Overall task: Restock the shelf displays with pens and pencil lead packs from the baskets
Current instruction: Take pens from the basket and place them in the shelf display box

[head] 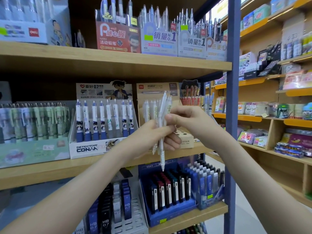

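Observation:
My left hand [152, 134] grips a bunch of white mechanical pencils [162, 119], tips down, in front of the middle shelf. My right hand [185, 118] pinches one of those pencils near its middle, thumb toward me. Directly behind the hands stands a beige cardboard display [184, 140] with round holes in its top and a few white pencils [147, 109] standing in it. Pencil lead packs [168, 191] fill blue and grey trays on the shelf below. No basket is in view.
A Detective Conan pen display [101, 125] stands left of the beige one, with green pens [33, 122] further left. Pen boxes [158, 39] line the top shelf. A blue upright post [233, 98] bounds the shelf at right; beyond it runs an aisle with more shelving [278, 115].

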{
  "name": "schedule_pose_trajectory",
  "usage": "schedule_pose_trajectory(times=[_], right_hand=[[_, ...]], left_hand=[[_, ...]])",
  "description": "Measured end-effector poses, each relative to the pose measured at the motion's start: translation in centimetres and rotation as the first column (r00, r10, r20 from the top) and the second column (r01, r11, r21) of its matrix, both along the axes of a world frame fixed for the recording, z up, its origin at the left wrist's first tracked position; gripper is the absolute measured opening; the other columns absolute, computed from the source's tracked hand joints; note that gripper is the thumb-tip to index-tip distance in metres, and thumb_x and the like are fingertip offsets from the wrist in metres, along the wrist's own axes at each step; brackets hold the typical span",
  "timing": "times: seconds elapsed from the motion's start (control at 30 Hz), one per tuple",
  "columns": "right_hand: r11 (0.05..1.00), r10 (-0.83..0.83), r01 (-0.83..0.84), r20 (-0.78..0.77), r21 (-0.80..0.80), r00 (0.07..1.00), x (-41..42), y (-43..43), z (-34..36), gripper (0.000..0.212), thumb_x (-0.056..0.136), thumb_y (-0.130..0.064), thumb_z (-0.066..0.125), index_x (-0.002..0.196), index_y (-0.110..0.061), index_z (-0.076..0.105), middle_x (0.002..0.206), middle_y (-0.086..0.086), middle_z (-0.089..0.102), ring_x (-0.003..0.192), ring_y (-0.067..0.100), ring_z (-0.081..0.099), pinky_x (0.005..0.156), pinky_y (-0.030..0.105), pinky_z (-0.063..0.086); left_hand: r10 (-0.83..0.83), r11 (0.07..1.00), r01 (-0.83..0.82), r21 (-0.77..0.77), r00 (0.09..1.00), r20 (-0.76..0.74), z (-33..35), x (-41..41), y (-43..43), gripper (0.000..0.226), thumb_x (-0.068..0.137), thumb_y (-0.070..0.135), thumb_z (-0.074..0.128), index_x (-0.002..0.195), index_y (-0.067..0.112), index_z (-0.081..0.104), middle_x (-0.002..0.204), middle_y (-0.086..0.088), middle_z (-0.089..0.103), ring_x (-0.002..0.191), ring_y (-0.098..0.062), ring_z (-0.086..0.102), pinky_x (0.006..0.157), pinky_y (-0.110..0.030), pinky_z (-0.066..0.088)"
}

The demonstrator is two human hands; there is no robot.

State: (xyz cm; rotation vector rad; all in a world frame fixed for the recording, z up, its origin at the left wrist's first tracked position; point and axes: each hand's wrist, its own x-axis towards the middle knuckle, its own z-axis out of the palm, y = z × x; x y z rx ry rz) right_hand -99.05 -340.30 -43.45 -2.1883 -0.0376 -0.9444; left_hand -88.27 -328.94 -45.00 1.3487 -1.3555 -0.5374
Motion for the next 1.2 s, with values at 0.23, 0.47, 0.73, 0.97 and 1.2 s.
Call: schedule_pose_trajectory(times=[0.23,0.47,0.73,0.97,1.2], right_hand=[[0.994,-0.104,0.103,0.045,0.03,0.994,-0.7,-0.2,-0.3,0.014,0.091,-0.016,0.058,0.083,-0.008,0.068,0.069,0.0,0.063,0.062,-0.001,0.055,0.062,0.013,0.047],[0.986,-0.077,0.061,0.102,0.154,0.992,-0.7,-0.4,-0.3,0.014,0.09,-0.015,0.057,0.092,-0.006,0.067,0.089,0.012,0.068,0.088,0.026,0.063,0.086,0.038,0.052],[0.983,-0.002,-0.013,0.081,0.182,0.997,-1.3,-0.9,0.2,0.014,0.089,-0.009,0.058,0.083,-0.013,0.07,0.079,0.006,0.07,0.074,0.012,0.064,0.073,0.022,0.054],[0.966,-0.047,0.021,0.096,0.256,0.994,-1.2,-2.0,-0.6,0.013,0.091,-0.012,0.057,0.098,-0.009,0.067,0.086,0.006,0.069,0.078,0.014,0.065,0.074,0.025,0.055],[0.958,0.061,-0.1,0.149,0.27,0.987,-0.8,-2.1,-1.2,0.011,0.09,-0.009,0.059,0.1,-0.009,0.064,0.092,0.009,0.069,0.083,0.016,0.066,0.075,0.024,0.055]], left_hand=[[0.032,0.999,-0.032,0.01,0.999,-0.023,-0.4,-0.2,-0.8,0.023,0.099,0.022,0.045,0.1,0.004,0.06,0.092,-0.015,0.074,0.09,-0.024,0.072,0.08,-0.032,0.058],[0.062,0.993,-0.067,-0.1,0.997,-0.052,-0.2,0.2,-0.9,0.022,0.099,0.018,0.047,0.105,0.006,0.064,0.103,-0.009,0.073,0.102,-0.021,0.068,0.094,-0.041,0.052],[0.089,0.982,-0.113,-0.15,0.984,-0.157,-0.8,-0.1,-1.4,0.024,0.101,0.009,0.04,0.108,0.004,0.062,0.102,-0.016,0.072,0.097,-0.027,0.07,0.089,-0.042,0.055],[0.172,0.974,-0.185,-0.131,0.979,-0.106,-0.3,0.3,-1.1,0.022,0.099,0.006,0.044,0.098,0.007,0.065,0.098,-0.016,0.072,0.094,-0.025,0.071,0.084,-0.038,0.058],[0.175,0.978,-0.172,-0.116,0.985,0.013,0.3,-0.1,-0.7,0.026,0.1,0.006,0.041,0.098,0.011,0.067,0.094,-0.007,0.075,0.091,-0.017,0.072,0.079,-0.028,0.058]])
